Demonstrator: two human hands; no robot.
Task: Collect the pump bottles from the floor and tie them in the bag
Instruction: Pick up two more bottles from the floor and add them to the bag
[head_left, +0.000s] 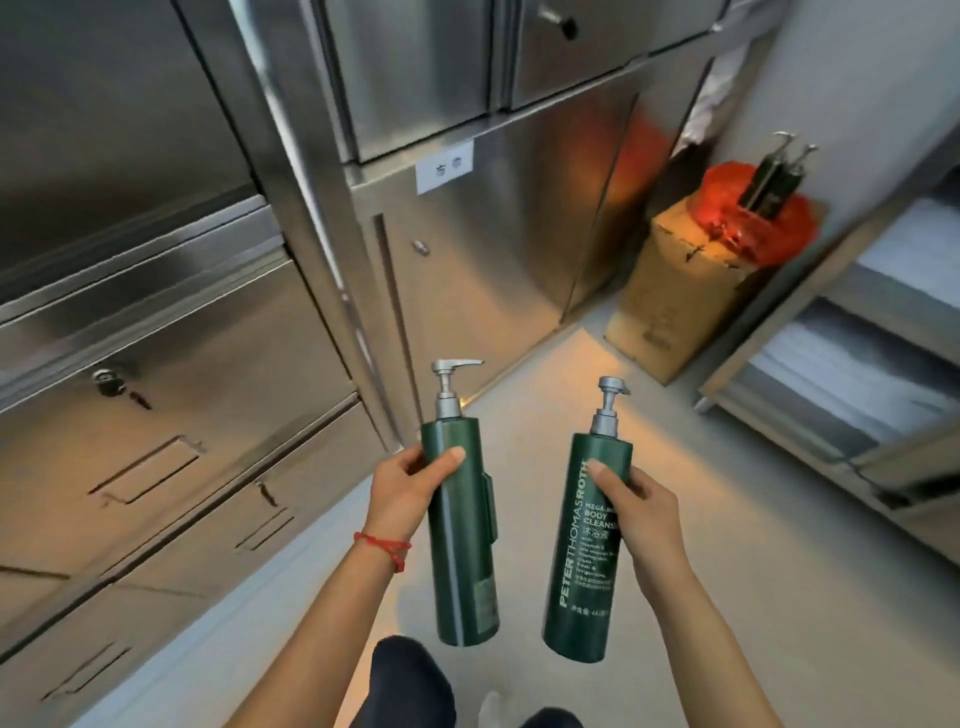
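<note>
My left hand (410, 486) grips a dark green pump bottle (460, 551) upright, its silver pump pointing right. My right hand (641, 512) grips a second green pump bottle (584, 561) with white lettering facing me. Both bottles are held above the floor in front of me. Far right, a red plastic bag (727, 218) sits open on top of a cardboard box (670, 296). Two more dark pump bottles (769, 179) stick out of the bag, leaning to the right.
Stainless steel cabinets (182, 338) with drawers and locks line the left side and the back. A shelf unit (857, 374) with folded white linen stands at the right. The pale floor (571, 374) runs between them to the box. My dark trouser knee shows at the bottom.
</note>
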